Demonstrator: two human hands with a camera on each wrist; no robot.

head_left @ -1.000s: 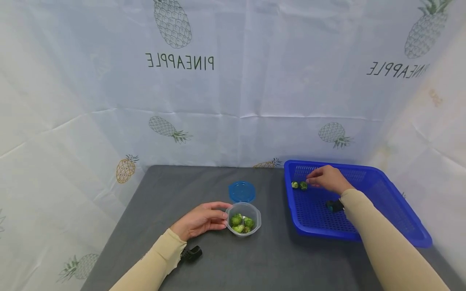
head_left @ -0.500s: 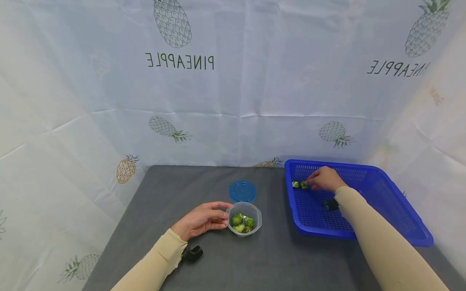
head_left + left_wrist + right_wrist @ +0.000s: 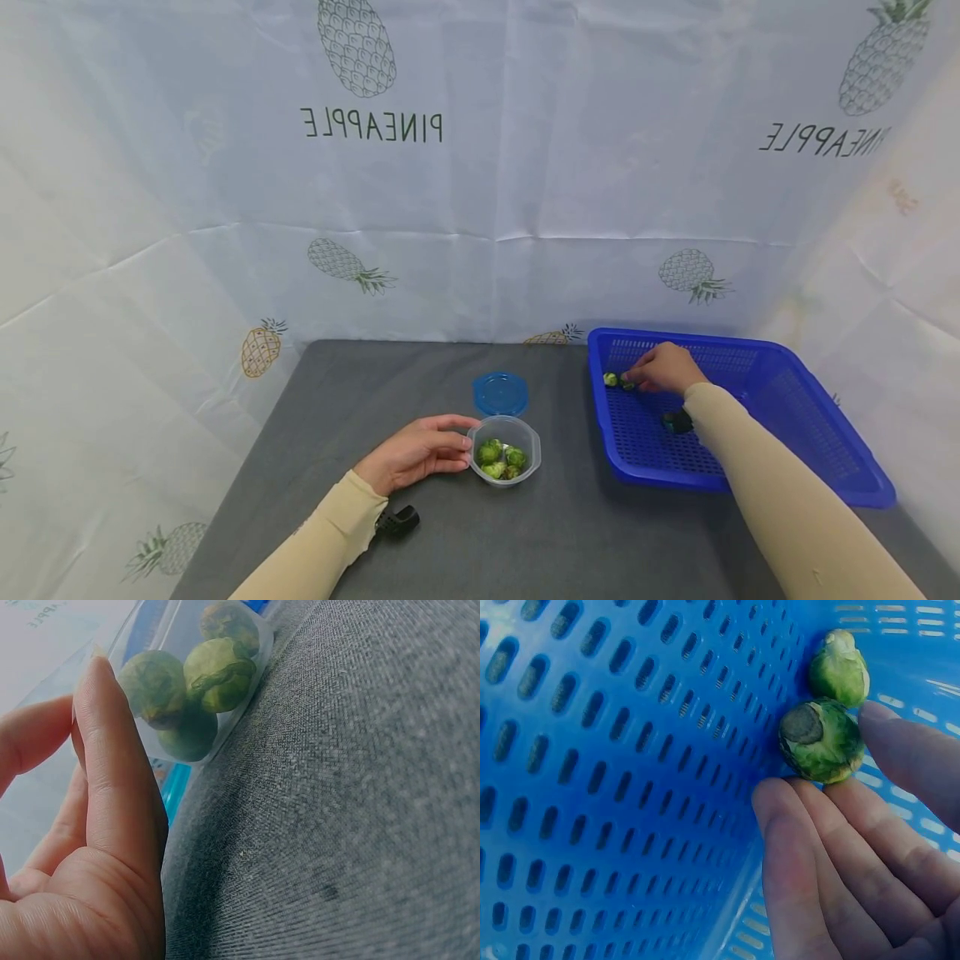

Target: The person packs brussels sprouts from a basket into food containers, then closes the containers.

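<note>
At the left side of a small clear plastic container (image 3: 531, 454), my left hand (image 3: 408, 454) holds its rim and wall between thumb and fingers. Several Brussels sprouts (image 3: 492, 452) lie in the container, seen through its wall in the left wrist view. My right hand (image 3: 666, 369) reaches into the blue plastic basket (image 3: 660, 479). Its thumb and fingertips close around a Brussels sprout (image 3: 821, 742) by the basket wall. Touching that one is a second, paler Brussels sprout (image 3: 840, 669). In the head view my fingers partly cover the gripped sprout.
A round blue lid (image 3: 500, 393) lies on the grey tabletop (image 3: 390, 375) just behind the container. White cloth (image 3: 480, 192) printed with pineapples hangs behind the table and at both sides. The basket's raised rim surrounds my right hand.
My right hand has shifted slightly left and onto the nearer sprout, its fingertips now around it. The left hand and the container stay in place.
</note>
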